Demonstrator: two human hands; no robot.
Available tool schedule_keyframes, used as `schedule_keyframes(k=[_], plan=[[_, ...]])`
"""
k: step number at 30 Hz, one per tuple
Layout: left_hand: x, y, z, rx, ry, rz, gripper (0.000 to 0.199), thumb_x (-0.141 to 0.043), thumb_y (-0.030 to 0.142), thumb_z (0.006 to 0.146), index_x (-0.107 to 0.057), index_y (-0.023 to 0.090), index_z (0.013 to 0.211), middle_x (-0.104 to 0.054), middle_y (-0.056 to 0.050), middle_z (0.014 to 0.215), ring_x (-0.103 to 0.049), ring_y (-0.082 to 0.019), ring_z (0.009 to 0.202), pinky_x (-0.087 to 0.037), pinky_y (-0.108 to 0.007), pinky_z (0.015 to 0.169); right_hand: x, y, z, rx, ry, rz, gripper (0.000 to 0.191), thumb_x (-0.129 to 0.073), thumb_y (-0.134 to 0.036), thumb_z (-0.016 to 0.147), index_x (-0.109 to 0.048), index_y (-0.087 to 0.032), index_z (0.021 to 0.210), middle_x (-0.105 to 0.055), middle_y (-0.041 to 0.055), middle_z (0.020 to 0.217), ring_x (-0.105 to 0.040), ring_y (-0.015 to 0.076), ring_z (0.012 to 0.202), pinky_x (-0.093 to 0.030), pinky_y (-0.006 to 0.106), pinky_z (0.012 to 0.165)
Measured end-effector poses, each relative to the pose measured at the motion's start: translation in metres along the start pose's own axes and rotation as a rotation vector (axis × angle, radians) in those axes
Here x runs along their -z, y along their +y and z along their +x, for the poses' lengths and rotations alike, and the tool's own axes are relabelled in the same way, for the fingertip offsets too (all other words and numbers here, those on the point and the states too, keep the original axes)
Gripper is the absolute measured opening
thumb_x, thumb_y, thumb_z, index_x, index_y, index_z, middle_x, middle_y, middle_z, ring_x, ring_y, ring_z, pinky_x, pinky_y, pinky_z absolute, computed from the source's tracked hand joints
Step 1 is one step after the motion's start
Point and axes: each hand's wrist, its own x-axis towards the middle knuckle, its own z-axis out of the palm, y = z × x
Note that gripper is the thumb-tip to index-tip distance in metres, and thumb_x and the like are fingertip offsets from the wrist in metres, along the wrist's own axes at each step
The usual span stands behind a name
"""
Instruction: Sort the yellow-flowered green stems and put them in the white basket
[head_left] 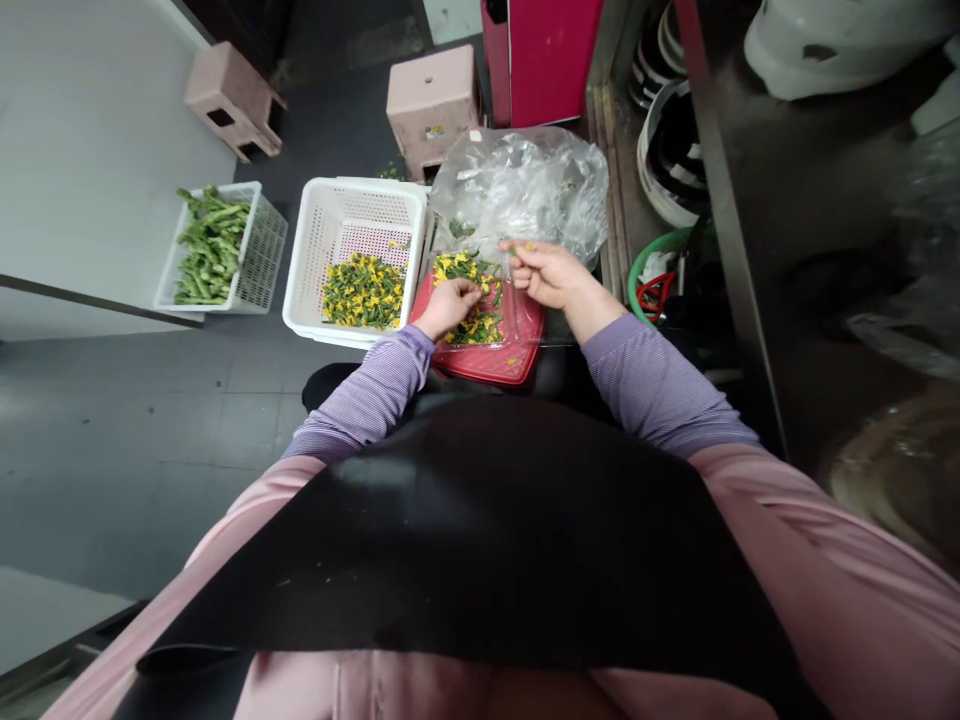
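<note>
Yellow-flowered green stems lie in a clear plastic container on a red stool top. Over the left part of this container is my left hand, its fingers pinched together among the stems; what they hold, if anything, is too small to name. My right hand is raised at the container's right side, with a small yellow flower piece at its fingertips. To the left, a white basket holds a heap of similar flowers.
A clear plastic bag lies behind the container. Farther left stands a basket of thick green stalks. Two pink stools are behind, and a green basin with red-handled items sits at the right beside a metal-edged shelf.
</note>
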Motion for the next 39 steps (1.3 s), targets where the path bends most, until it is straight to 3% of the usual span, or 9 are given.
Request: schedule_keyframes(k=[4,9,13,16,18,21,26,30,39], plan=[[-0.018,-0.006,0.012,-0.133,0.034,0.669,0.017,-0.065,0.024,0.088,-0.078,0.014,0.094,-0.07,-0.016,0.113,-0.064,-0.031,0.117,-0.049,-0.04,0.102,0.007,-0.01,0.003,0.128,0.106,-0.064,0.015,-0.067,-0.03,0.097,-0.058,-0.02,0.089,-0.049,-0.0049,0.066,-0.04,0.0057,0.049,-0.035,0.02,0.049],[-0.053,-0.009,0.041,0.084,-0.068,0.792,0.029,-0.056,0.026,0.094,-0.074,0.012,0.112,-0.073,-0.02,0.112,-0.07,-0.029,0.109,-0.051,-0.037,0.096,0.003,-0.004,0.005,0.062,0.166,-0.091,0.024,-0.068,-0.024,0.094,-0.05,-0.019,0.079,-0.049,-0.0045,0.064,-0.04,0.0059,0.049,-0.034,0.019,0.046],[-0.046,-0.009,0.046,0.143,-0.004,0.662,0.021,-0.063,0.024,0.089,-0.074,0.012,0.101,-0.076,-0.019,0.105,-0.072,-0.027,0.102,-0.052,-0.033,0.089,0.006,0.003,0.007,-0.026,0.243,-0.177,0.032,-0.063,-0.012,0.093,-0.044,-0.02,0.069,-0.037,-0.0078,0.051,-0.029,0.0046,0.043,-0.022,0.016,0.04],[-0.032,-0.003,0.025,0.198,0.068,0.375,0.01,-0.066,0.02,0.085,-0.071,0.012,0.082,-0.072,-0.01,0.074,-0.069,-0.019,0.072,-0.052,-0.028,0.072,0.006,0.017,0.01,-0.103,0.291,-0.318,0.036,-0.066,-0.013,0.092,-0.044,-0.021,0.065,-0.035,-0.0077,0.046,-0.028,0.0054,0.041,-0.018,0.018,0.038],[-0.026,0.002,0.007,0.238,0.036,0.121,0.01,-0.067,0.02,0.085,-0.066,0.014,0.077,-0.059,-0.001,0.055,-0.056,-0.013,0.05,-0.048,-0.025,0.058,0.002,0.031,0.011,-0.168,0.245,-0.403,0.038,-0.075,-0.019,0.087,-0.045,-0.021,0.064,-0.038,-0.0069,0.045,-0.03,0.0064,0.04,-0.02,0.019,0.037],[-0.023,0.004,-0.008,0.2,-0.043,-0.055,0.014,-0.067,0.023,0.087,-0.064,0.015,0.077,-0.054,0.003,0.052,-0.05,-0.01,0.044,-0.046,-0.024,0.054,-0.006,0.044,0.012,-0.204,0.142,-0.467,0.038,-0.082,-0.023,0.081,-0.049,-0.021,0.063,-0.041,-0.0061,0.045,-0.033,0.007,0.04,-0.022,0.019,0.038],[-0.015,-0.002,0.022,0.036,0.127,0.407,0.021,-0.056,0.023,0.094,-0.073,0.012,0.089,-0.073,-0.01,0.086,-0.067,-0.02,0.083,-0.052,-0.031,0.081,-0.004,0.02,0.01,-0.034,0.34,-0.131,0.025,-0.059,-0.012,0.092,-0.051,-0.019,0.069,-0.047,-0.0052,0.052,-0.036,0.0059,0.043,-0.027,0.017,0.04],[-0.024,-0.001,0.059,-0.165,0.0,0.859,0.032,-0.051,0.014,0.091,-0.073,0.008,0.114,-0.067,-0.02,0.126,-0.057,-0.03,0.125,-0.043,-0.039,0.105,0.004,-0.004,0.007,-0.057,0.399,0.094,0.012,-0.051,-0.009,0.088,-0.054,-0.017,0.079,-0.046,-0.006,0.054,-0.04,0.0064,0.045,-0.033,0.017,0.043],[-0.048,-0.004,0.072,-0.03,-0.055,0.965,0.038,-0.049,0.026,0.096,-0.068,0.007,0.124,-0.065,-0.024,0.131,-0.058,-0.034,0.126,-0.043,-0.044,0.104,-0.005,-0.001,0.006,-0.068,0.238,-0.049,0.014,-0.057,-0.005,0.081,-0.053,-0.018,0.08,-0.044,-0.0062,0.056,-0.031,0.0048,0.042,-0.023,0.016,0.039]])
